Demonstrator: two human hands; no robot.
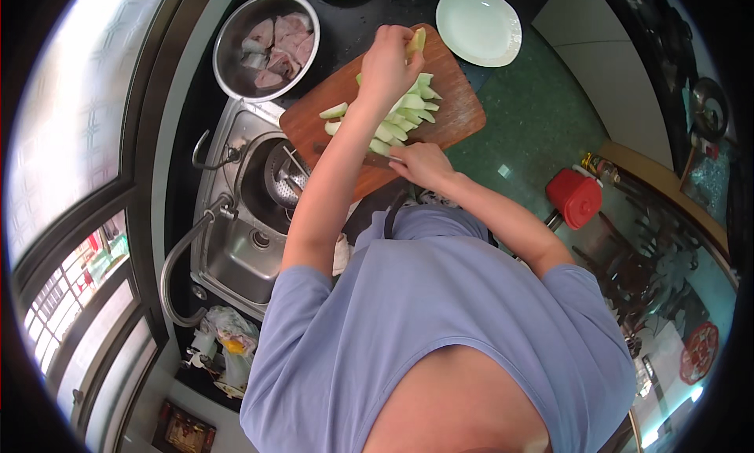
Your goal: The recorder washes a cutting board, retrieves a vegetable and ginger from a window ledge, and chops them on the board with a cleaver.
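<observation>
A wooden cutting board (456, 108) lies tilted in front of me, with a pile of pale green vegetable pieces (406, 114) on it. My left hand (389, 58) is above the board's far end and pinches a yellowish piece of produce (417, 42); I cannot tell its kind. Near the board's close edge my right hand (427, 165) grips a knife (382, 160). The blade lies low over the board, pointing left beside the nearest pieces. My left forearm covers part of the board and some of the pieces.
Left of the board stands a steel bowl (221, 58) of raw fish or meat pieces (280, 49). A white plate (478, 26) sits at the far right. A steel sink (238, 270) with a tall faucet (171, 270) and a colander (277, 185) is on the left.
</observation>
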